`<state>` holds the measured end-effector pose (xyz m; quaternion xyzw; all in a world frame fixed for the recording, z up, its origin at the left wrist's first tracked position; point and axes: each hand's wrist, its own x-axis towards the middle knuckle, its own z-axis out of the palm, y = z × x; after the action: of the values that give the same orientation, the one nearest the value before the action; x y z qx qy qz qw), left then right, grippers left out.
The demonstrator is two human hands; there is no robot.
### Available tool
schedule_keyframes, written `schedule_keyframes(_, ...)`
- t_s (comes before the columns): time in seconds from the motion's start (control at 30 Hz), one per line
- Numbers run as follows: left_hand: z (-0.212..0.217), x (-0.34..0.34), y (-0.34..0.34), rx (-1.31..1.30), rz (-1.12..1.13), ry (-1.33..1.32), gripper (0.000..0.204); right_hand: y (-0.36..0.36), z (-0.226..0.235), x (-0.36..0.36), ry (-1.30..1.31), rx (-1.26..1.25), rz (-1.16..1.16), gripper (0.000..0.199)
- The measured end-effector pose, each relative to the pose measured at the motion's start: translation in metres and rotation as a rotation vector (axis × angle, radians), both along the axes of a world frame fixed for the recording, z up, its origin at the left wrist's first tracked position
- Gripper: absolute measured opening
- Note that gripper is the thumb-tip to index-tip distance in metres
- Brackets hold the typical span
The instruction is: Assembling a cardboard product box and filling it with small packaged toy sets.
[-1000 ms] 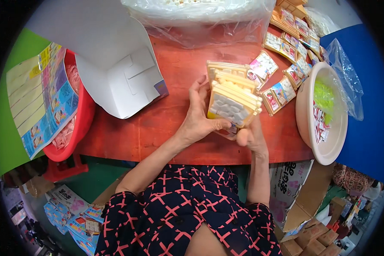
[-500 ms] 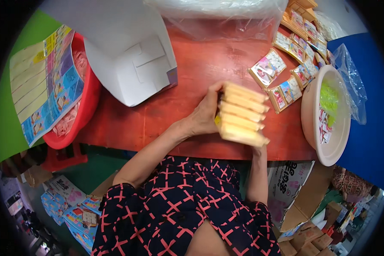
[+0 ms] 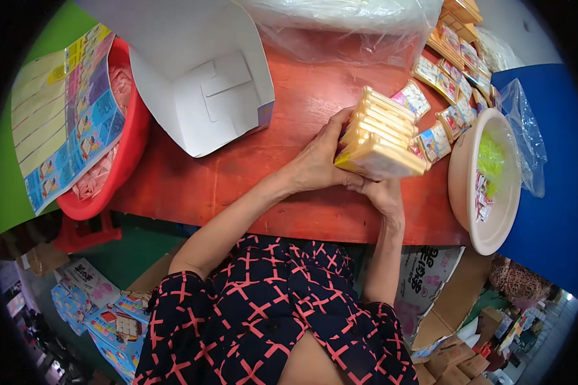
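Observation:
A stack of flat cream-coloured packets stands over the red wooden table. My left hand presses against the stack's left side with the fingers wrapped up around it. My right hand grips it from below and near the front. Both hands hold the stack together, tilted toward the right. An open white cardboard box lies on the table to the left of the stack.
Small colourful packets lie in a row at the right. A beige basin holds more items. A red tub under printed sheets sits at the left. A clear plastic bag lies at the back.
The stack has been gathered and squared between both hands, and turned from showing its flat faces to showing its edges. The view shifted slightly right.

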<state>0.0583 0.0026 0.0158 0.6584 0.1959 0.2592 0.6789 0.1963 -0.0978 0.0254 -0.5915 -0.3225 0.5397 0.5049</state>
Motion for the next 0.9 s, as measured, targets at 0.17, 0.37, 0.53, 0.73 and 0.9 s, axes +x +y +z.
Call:
schedule_keyframes(0.17, 0.007, 0.012, 0.0, 0.008, 0.127, 0.026, 0.114, 0.017, 0.004, 0.003, -0.077, 0.386, -0.121, 0.086)
schedule_keyframes(0.37, -0.011, 0.037, -0.007, 0.008, 0.354, -0.179, 0.102, 0.02, -0.016, 0.022, 0.078, 0.477, -0.257, 0.077)
schedule_keyframes(0.53, 0.006, 0.036, -0.005, -0.139, 0.377, -0.156, 0.079, 0.019, -0.03, 0.036, 0.171, 0.464, -0.286, 0.062)
schedule_keyframes(0.73, 0.005, 0.039, -0.002, -0.002, 0.475, -0.064, 0.063, 0.019, -0.041, 0.042, 0.181, 0.501, -0.337, 0.05)
schedule_keyframes(0.9, 0.002, 0.039, -0.004, 0.045, 0.485, -0.058, 0.063, 0.015, -0.043, 0.043, 0.178, 0.53, -0.318, 0.049)
